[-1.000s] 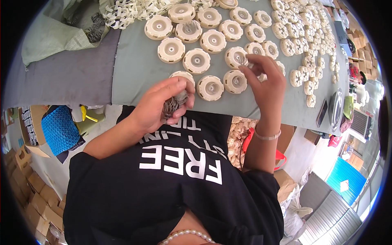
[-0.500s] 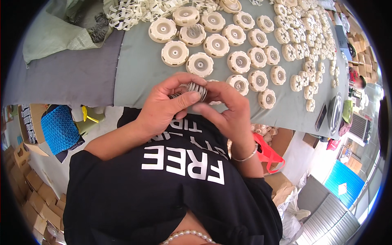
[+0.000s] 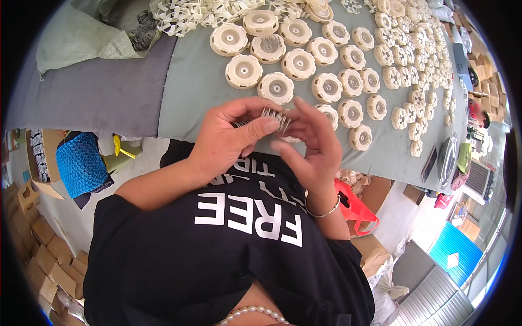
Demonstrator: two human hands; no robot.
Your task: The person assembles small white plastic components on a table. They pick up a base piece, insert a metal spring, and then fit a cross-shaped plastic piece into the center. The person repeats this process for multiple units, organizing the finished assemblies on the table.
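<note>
My left hand [image 3: 231, 133] is closed around several metal coil springs [image 3: 276, 118]; their coils stick out past its thumb and fingertips. Beside the springs' exposed end, my right hand [image 3: 315, 138] has its thumb and index finger apart, while its other fingers curl close behind the coils. Whether those fingers touch the springs cannot be made out. Just beyond the hands stand round cream plastic housings [image 3: 276, 87] with notched rims. A coil spring shows inside some of them, and one housing [image 3: 268, 50] has a spring lying tilted in it.
Many smaller cream parts [image 3: 416, 98] cover the table's right side. White plastic clips [image 3: 190, 16] are heaped at the far edge. A pale woven sack [image 3: 89, 51] at far left holds more springs [image 3: 142, 30]. A phone [image 3: 429, 164] and a round metal tray [image 3: 448, 157] lie near the right edge.
My right hand's thumb and index finger have spread apart. The springs in my left hand now fan out more at their exposed end. The whole view has shifted slightly.
</note>
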